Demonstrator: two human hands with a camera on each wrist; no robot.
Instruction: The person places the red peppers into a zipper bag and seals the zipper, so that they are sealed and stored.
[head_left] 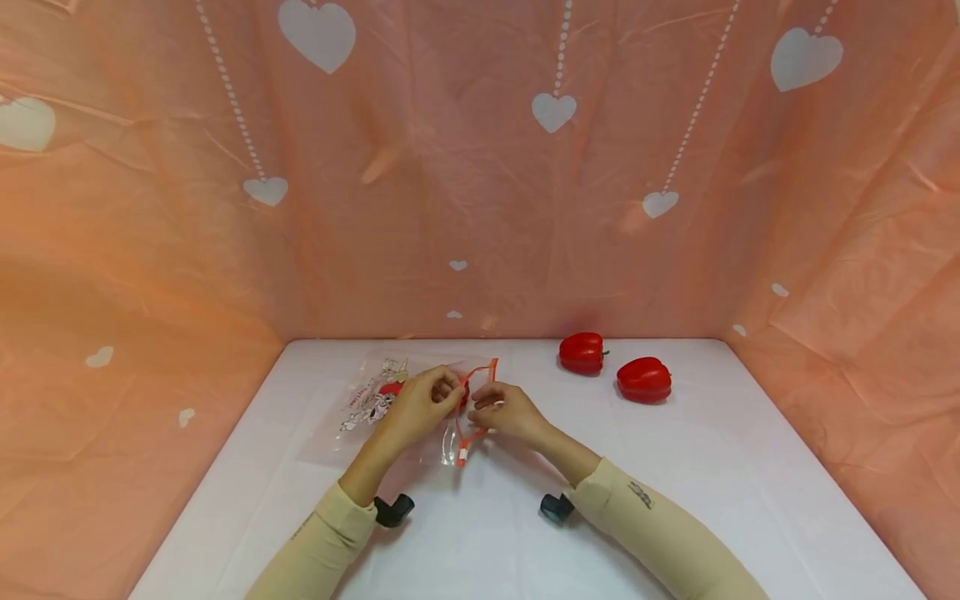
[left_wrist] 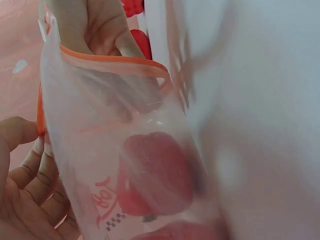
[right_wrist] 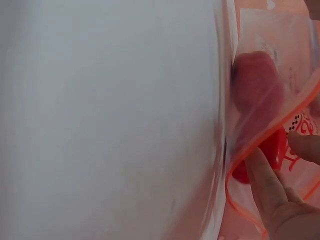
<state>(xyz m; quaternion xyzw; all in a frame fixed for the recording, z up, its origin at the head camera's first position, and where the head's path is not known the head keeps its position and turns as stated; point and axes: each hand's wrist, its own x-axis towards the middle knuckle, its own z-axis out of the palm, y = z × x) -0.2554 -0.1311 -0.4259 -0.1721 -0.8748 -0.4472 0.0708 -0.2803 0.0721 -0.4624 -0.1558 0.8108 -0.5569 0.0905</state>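
With our left hand we pinch the orange rim of the clear bag, which lies on the counter holding red peppers; our right hand, fingers extended, reaches into its mouth; two loose peppers lie farther right.

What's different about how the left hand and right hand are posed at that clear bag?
The left hand pinches the orange edge of the clear bag, while the right hand reaches in through the bag's mouth. The left hand's fingers bend to grip; the right hand's fingers look straighter, close to a red pepper inside. Both hands are bare and come out of pale sleeves.
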